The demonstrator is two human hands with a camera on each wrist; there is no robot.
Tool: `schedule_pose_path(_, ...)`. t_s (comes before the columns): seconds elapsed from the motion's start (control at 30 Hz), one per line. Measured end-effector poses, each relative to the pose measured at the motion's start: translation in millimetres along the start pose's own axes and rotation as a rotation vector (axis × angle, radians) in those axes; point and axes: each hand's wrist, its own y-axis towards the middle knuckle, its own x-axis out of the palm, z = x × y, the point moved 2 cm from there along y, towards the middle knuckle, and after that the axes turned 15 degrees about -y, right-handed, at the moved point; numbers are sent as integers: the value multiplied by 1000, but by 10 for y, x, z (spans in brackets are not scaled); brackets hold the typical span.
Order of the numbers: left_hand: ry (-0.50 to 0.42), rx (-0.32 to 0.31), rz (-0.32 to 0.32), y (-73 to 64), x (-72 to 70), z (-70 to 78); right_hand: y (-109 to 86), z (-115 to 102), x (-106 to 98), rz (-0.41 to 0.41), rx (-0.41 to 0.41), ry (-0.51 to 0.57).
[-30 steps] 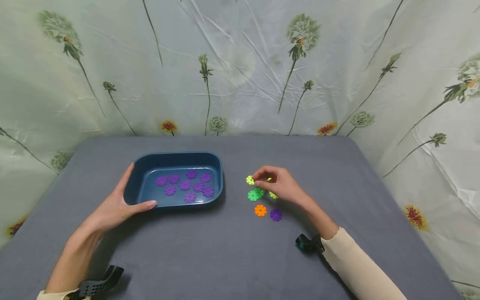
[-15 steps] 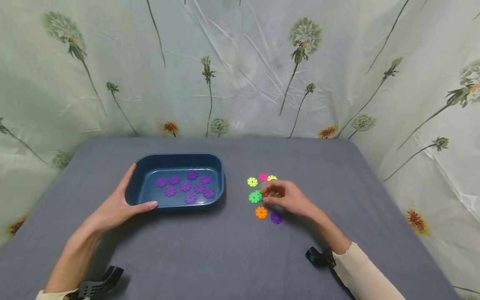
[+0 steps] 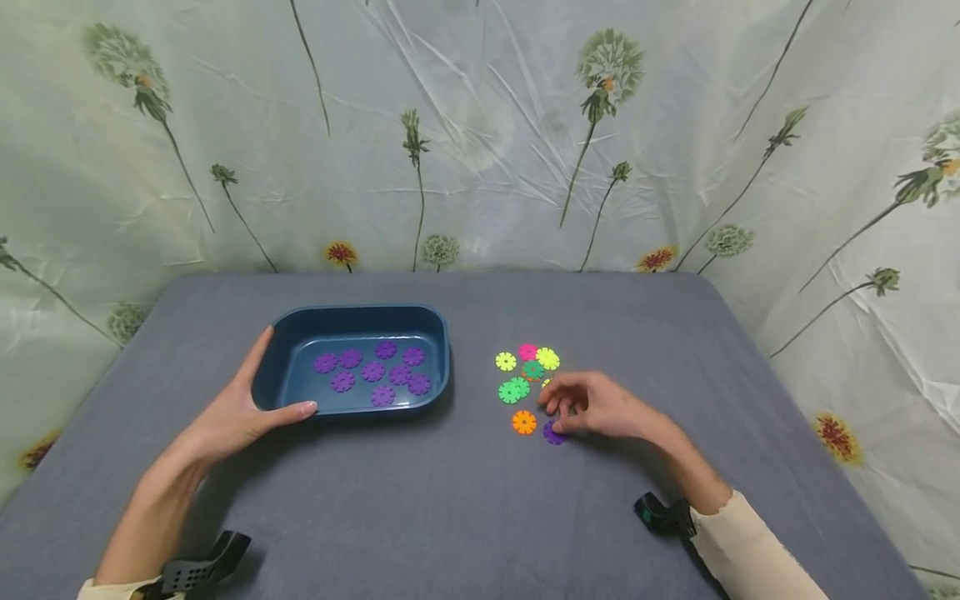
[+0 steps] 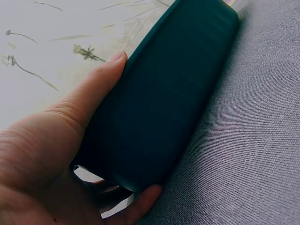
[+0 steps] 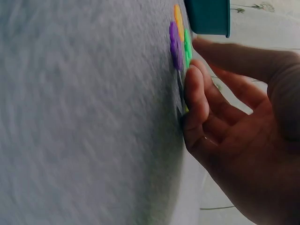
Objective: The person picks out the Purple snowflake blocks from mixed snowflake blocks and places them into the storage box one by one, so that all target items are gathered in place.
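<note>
My left hand (image 3: 228,417) grips the left end of a dark blue plastic tub (image 3: 360,318), its thumb pressed on the near wall and its fingers round the end wall. Inside the tub lie several purple notched plastic discs (image 3: 372,372), flat and apart or barely overlapping. My right hand (image 3: 607,407) is low over the table to the right, fingers loosely bent. Its thumb tip overlaps a loose purple disc (image 3: 553,435) in the head view. In the right wrist view that purple disc (image 5: 176,47) lies just beyond the fingertips, with no disc visible between them.
Left of the right hand lie an orange disc (image 3: 524,422) and overlapping green discs (image 3: 510,392). Behind are yellow discs (image 3: 506,362), a pink disc (image 3: 528,352) and a darker green one (image 3: 533,370). Floral fabric (image 3: 480,167) hangs behind the grey tabletop (image 3: 420,500).
My right hand has moved from the yellow and green discs toward me and right, to the loose purple disc, uncovering the pink and yellow discs. The left hand and tub have stayed put.
</note>
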Motion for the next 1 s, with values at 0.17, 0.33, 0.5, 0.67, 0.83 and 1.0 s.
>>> schedule_pose_path(0.17,-8,2,6,-23,11,-6,-40,-27,27,-65,-16,-47)
schedule_pose_path(0.33,-14,5,4,-26,19,-4,-67,-33,20,-103,-46,-85)
schedule_pose_path(0.5,-12,13,11,-18,28,5,-83,-30,10,-111,-53,-100)
schedule_pose_path(0.67,-12,12,10,-17,43,15,-80,-13,19,-110,-57,-96)
schedule_pose_path(0.83,-13,-7,20,-15,21,21,-45,-22,19,-93,-69,-99)
schedule_pose_path(1.0,-2,-12,23,-5,25,19,-35,-36,19,-76,-37,-112)
